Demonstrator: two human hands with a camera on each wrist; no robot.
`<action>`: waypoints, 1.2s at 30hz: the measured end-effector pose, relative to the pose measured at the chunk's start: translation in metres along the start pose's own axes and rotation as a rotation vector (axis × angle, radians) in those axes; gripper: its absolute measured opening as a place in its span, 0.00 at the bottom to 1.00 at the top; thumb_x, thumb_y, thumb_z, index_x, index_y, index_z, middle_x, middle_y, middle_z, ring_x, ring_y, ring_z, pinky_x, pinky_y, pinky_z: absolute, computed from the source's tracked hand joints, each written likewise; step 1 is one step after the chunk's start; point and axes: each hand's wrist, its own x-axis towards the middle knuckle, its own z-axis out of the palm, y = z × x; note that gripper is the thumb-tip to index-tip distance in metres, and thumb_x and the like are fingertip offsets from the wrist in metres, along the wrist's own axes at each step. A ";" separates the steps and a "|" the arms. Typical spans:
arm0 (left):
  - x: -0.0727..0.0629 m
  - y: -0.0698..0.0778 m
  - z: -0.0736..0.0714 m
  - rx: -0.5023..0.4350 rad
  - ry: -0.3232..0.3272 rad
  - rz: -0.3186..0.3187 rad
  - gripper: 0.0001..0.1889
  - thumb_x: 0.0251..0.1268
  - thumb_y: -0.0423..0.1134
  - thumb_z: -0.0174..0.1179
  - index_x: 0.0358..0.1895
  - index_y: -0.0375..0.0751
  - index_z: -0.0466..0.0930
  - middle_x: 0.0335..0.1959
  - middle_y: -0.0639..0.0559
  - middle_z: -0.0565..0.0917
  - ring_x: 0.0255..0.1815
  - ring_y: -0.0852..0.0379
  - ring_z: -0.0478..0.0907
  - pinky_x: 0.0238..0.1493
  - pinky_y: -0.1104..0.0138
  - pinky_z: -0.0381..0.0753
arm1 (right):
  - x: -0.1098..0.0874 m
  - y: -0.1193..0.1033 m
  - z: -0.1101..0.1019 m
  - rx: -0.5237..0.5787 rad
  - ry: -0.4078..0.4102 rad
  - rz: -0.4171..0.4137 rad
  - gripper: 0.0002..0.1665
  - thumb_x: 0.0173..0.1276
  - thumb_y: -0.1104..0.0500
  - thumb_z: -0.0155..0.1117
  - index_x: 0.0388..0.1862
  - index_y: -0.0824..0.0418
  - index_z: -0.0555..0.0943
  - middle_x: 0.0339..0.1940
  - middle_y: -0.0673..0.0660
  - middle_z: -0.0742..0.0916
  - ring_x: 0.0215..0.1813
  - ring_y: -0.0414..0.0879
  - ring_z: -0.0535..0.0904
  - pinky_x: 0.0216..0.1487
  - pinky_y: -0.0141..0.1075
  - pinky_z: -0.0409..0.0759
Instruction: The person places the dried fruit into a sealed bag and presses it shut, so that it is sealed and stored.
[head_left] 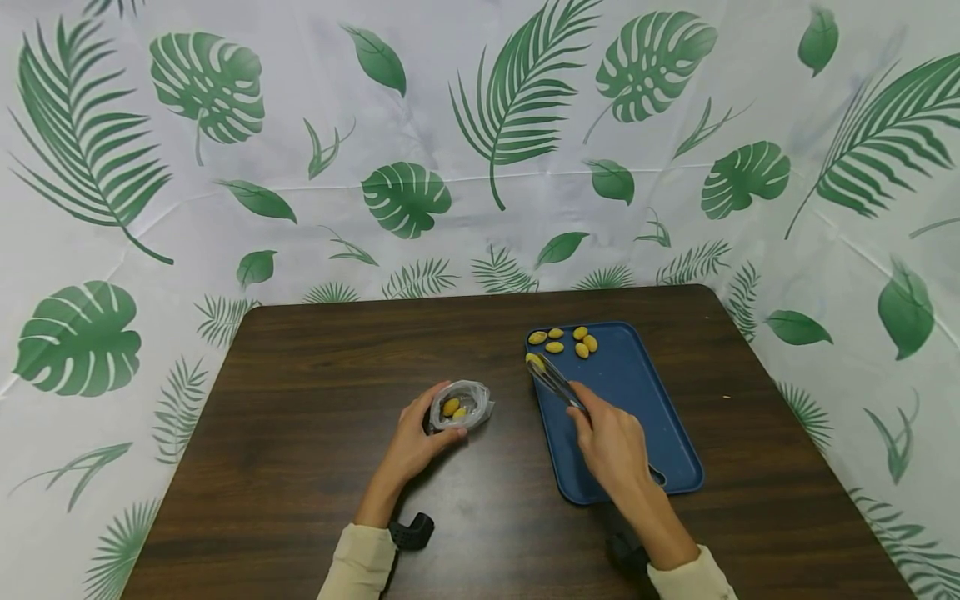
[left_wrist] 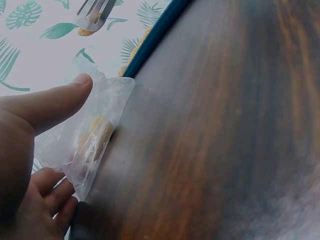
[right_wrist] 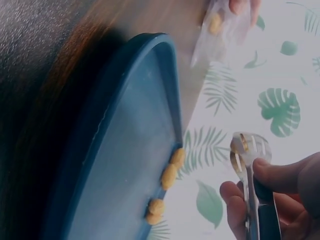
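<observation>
Head view, crinkled bag point(head_left: 473, 405), seemingly translucent

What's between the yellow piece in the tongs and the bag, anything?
Nothing I can see. The tongs hold the yellow piece above the tray's edge, with just table between there and the bag. The bag's mouth is open; the left hand holds it from the left.

You have one left hand point(head_left: 412, 439), one right hand point(head_left: 615, 447), one pair of tongs point(head_left: 557, 382), one plastic bag point(head_left: 482, 411), one blue tray point(head_left: 630, 375) and one table point(head_left: 315, 400). Of yellow pieces point(head_left: 554, 347) you can see nine: six on the tray, two in the bag, one in the tongs.
</observation>
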 end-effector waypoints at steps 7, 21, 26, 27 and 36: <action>-0.001 0.000 0.000 0.003 -0.001 -0.017 0.42 0.54 0.45 0.79 0.75 0.59 0.72 0.72 0.51 0.77 0.75 0.40 0.66 0.72 0.39 0.62 | -0.001 0.001 0.002 -0.029 0.017 -0.050 0.24 0.70 0.61 0.72 0.64 0.59 0.83 0.43 0.61 0.93 0.22 0.45 0.81 0.28 0.49 0.82; -0.003 -0.001 0.001 0.013 0.004 -0.032 0.42 0.55 0.47 0.79 0.75 0.62 0.71 0.73 0.52 0.76 0.75 0.38 0.64 0.71 0.37 0.62 | -0.001 0.000 0.005 -0.044 0.042 -0.117 0.23 0.70 0.61 0.72 0.63 0.59 0.83 0.47 0.61 0.92 0.29 0.53 0.88 0.29 0.50 0.84; -0.002 -0.002 0.002 0.014 0.006 -0.028 0.42 0.55 0.47 0.79 0.75 0.61 0.71 0.73 0.52 0.76 0.75 0.39 0.64 0.71 0.37 0.62 | -0.001 -0.001 0.006 -0.041 0.034 -0.137 0.23 0.69 0.61 0.72 0.63 0.59 0.83 0.46 0.60 0.93 0.27 0.49 0.87 0.29 0.48 0.84; -0.002 -0.002 0.002 0.014 0.006 -0.028 0.42 0.54 0.47 0.79 0.75 0.60 0.71 0.73 0.52 0.76 0.75 0.38 0.64 0.71 0.37 0.62 | -0.002 -0.001 0.006 -0.040 0.031 -0.138 0.23 0.69 0.61 0.72 0.63 0.59 0.83 0.46 0.60 0.93 0.27 0.48 0.86 0.29 0.47 0.84; -0.002 -0.001 0.001 0.009 0.004 -0.018 0.42 0.54 0.45 0.79 0.75 0.60 0.71 0.73 0.51 0.76 0.75 0.39 0.65 0.72 0.38 0.62 | -0.002 -0.004 0.007 -0.040 0.027 -0.155 0.23 0.70 0.61 0.71 0.63 0.59 0.83 0.48 0.59 0.93 0.28 0.49 0.87 0.29 0.47 0.85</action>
